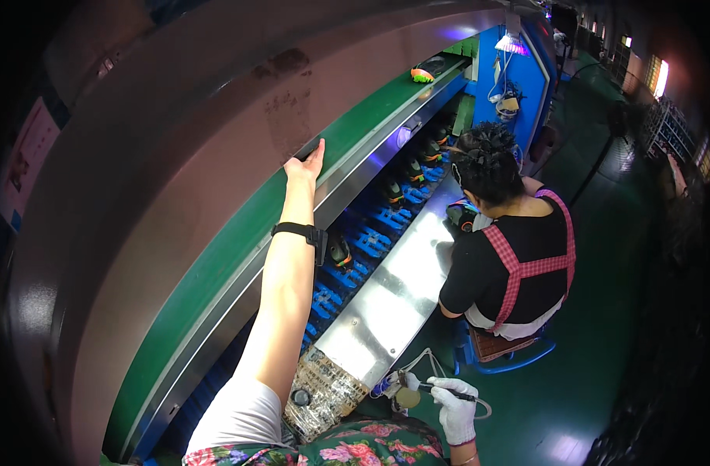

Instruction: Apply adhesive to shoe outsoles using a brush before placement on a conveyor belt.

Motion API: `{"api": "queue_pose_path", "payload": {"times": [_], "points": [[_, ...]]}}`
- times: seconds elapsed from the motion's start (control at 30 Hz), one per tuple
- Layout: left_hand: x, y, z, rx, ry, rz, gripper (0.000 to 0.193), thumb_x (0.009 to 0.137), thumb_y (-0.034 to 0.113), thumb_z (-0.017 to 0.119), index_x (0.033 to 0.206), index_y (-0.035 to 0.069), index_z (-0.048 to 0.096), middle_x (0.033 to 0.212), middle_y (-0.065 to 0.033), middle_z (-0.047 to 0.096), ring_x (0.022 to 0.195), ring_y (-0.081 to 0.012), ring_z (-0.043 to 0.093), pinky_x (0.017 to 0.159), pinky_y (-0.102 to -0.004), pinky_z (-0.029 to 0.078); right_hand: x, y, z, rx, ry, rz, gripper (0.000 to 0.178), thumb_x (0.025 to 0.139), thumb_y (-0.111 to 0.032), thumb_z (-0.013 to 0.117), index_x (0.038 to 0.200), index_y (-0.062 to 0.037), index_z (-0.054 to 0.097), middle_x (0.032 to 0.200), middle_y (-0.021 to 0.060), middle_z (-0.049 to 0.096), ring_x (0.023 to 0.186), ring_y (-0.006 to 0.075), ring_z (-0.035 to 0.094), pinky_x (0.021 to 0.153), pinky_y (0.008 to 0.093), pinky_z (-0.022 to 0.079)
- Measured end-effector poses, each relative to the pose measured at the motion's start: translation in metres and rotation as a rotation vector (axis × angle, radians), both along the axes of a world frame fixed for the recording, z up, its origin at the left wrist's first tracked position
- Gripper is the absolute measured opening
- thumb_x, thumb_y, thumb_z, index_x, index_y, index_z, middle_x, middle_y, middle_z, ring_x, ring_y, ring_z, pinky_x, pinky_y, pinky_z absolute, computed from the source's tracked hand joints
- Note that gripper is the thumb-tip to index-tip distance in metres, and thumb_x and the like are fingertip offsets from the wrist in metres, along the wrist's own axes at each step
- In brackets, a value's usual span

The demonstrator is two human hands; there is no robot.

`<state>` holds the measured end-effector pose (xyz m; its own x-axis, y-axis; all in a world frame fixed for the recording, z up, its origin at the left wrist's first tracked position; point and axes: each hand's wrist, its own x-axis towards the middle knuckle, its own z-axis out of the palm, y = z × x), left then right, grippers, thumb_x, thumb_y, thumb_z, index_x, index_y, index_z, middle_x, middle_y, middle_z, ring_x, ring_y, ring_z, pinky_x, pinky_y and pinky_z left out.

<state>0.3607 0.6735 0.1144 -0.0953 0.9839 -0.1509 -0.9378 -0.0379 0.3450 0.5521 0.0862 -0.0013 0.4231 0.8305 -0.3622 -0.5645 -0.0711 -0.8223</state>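
As the left hand (305, 165) reaches to eleven o'clock, it's at a dark piece (309, 147) by the green belt (215, 281), gripped or not, I can't tell! At five o'clock, the gloved right hand (454, 408) wraps round a slim tool (426, 386), best held well clear meanwhile.

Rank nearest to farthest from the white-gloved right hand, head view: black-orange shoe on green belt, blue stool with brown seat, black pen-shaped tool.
From the white-gloved right hand:
1. Black pen-shaped tool: held in it.
2. Blue stool with brown seat: ahead, to the right.
3. Black-orange shoe: far ahead, slightly left, on the green belt.
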Motion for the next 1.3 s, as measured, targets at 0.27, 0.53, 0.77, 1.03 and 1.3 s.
{"api": "queue_pose_path", "payload": {"times": [0.27, 0.53, 0.77, 1.03, 1.3], "points": [[0.012, -0.117, 0.034, -0.168, 0.471, -0.511, 0.092, 0.091, 0.042, 0.072, 0.15, -0.011, 0.025, 0.139, -0.0313, 0.041, 0.123, -0.0438, 0.053, 0.106, -0.0493, 0.05, -0.004, 0.028, -0.001, 0.019, 0.031, 0.221, 0.017, 0.081, 0.007, 0.073, 0.098, 0.0031, 0.077, 0.1, 0.0135, 0.077, 0.09, 0.0174, 0.072, 0.083, 0.028, 0.056], [-0.011, -0.08, 0.054, 0.035, 1.855, 0.009, 0.129, 0.071, 0.047, 0.089, 0.163, 0.012, 0.006, 0.153, -0.0319, 0.03, 0.14, -0.0434, 0.041, 0.116, -0.05, 0.038, -0.02, 0.047, -0.004, 0.1, 0.061, 0.368, 0.018, 0.083, 0.007, 0.074, 0.1, 0.0045, 0.076, 0.1, 0.0133, 0.077, 0.089, 0.0173, 0.073, 0.084, 0.0289, 0.059], [-0.005, -0.037, 0.046, 0.134, 2.009, 0.047, 0.135, 0.071, 0.046, 0.083, 0.164, 0.022, -0.011, 0.163, -0.0342, 0.007, 0.148, -0.0504, 0.028, 0.121, -0.0552, 0.029, -0.022, 0.055, 0.002, 0.027, 0.102, 0.361, 0.017, 0.08, 0.009, 0.072, 0.096, 0.0038, 0.076, 0.101, 0.0177, 0.077, 0.09, 0.0214, 0.073, 0.083, 0.032, 0.058], [0.002, -0.002, 0.058, 0.074, 2.196, 0.031, 0.113, 0.076, 0.042, 0.081, 0.157, 0.02, 0.005, 0.152, -0.0299, 0.02, 0.14, -0.0442, 0.036, 0.116, -0.0507, 0.033, -0.029, 0.069, -0.008, -0.012, 0.002, 0.374, 0.016, 0.081, 0.006, 0.071, 0.097, 0.0045, 0.077, 0.098, 0.015, 0.078, 0.086, 0.0176, 0.073, 0.081, 0.0293, 0.058], [0.003, 0.042, 0.051, 0.027, 2.272, 0.015, 0.093, 0.081, 0.038, 0.079, 0.15, 0.017, 0.021, 0.142, -0.0255, 0.033, 0.131, -0.0379, 0.044, 0.111, -0.0461, 0.037, -0.024, 0.067, 0.005, -0.028, -0.16, 0.334, 0.013, 0.087, 0.007, 0.068, 0.099, 0.0062, 0.074, 0.087, 0.0077, 0.074, 0.072, 0.0124, 0.066, 0.066, 0.0259, 0.054]]}}
